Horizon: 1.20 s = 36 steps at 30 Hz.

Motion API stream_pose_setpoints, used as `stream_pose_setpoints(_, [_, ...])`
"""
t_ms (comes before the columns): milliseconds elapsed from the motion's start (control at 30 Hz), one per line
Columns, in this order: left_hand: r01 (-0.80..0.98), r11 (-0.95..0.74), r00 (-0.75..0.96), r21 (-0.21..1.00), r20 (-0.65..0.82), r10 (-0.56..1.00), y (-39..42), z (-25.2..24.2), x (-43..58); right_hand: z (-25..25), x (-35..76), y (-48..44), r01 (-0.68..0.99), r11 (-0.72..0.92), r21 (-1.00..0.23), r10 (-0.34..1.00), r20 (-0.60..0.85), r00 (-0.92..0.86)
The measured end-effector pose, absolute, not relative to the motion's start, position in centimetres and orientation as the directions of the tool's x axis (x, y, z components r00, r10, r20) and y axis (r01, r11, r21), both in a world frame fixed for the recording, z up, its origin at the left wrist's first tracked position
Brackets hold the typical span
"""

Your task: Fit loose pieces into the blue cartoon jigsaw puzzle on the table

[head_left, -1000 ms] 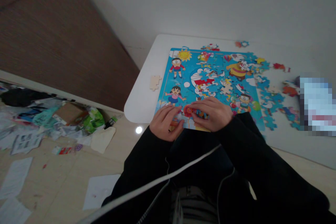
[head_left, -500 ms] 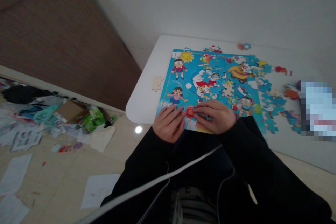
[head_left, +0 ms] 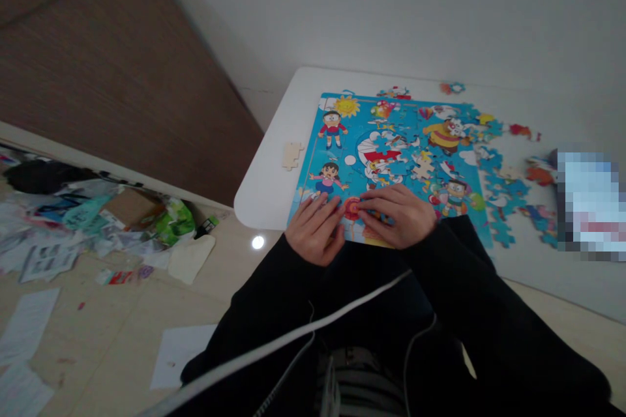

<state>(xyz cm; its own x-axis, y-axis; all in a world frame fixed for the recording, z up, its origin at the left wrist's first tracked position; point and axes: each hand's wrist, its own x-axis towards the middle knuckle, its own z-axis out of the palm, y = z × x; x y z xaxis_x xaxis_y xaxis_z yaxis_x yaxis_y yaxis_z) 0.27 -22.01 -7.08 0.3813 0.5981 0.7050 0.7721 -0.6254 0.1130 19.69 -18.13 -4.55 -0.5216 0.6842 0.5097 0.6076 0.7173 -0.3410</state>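
Observation:
A blue jigsaw puzzle (head_left: 342, 137) with cartoon figures lies on the white table, its near edge in front of my body. Palm down, my left hand (head_left: 315, 228) rests on its lower left edge, the fingers stretched out below the girl figure. Thumb and fingertips of my right hand (head_left: 398, 215) come together at the right side of a puzzle piece (head_left: 351, 208) with a red round picture, between both hands. Several loose pieces lie on top of the puzzle, including a bare wooden one (head_left: 423, 171) turned face down. My right hand hides part of the lower edge.
More loose puzzle pieces (head_left: 506, 189) are spread right of the puzzle, and a face-down piece (head_left: 292, 156) lies left of it. A blurred-out device (head_left: 591, 202) stands at the table's right. A white cable (head_left: 293, 342) crosses before my body. Bags and papers litter the floor at left.
Both hands stay almost in place at the red round picture, with only slight finger movement. The view has shifted a little; the loose pieces look unchanged.

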Motion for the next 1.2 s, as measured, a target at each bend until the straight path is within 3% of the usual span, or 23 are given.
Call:
stream_pose_setpoints(567, [0.769,-0.630,0.421,0.110,0.654,0.628,-21.92,-7.49,0.16,-5.03,19.68,-18.09,0.643,0.692,-0.328,0.709,0.476,-0.520])
stream_pose_setpoints(1000, [0.752,-0.636,0.343,0.176,0.719,0.604,-21.85,-7.22,0.36,-4.81,19.52,-18.28,0.658,0.701,-0.275,0.701,0.437,-0.564])
stream_pose_setpoints(1200, [0.765,-0.632,0.397,0.125,0.680,0.616,-22.02,-7.46,0.22,-5.01,19.99,-18.11,0.635,0.731,-0.251,0.674,0.412,-0.613])
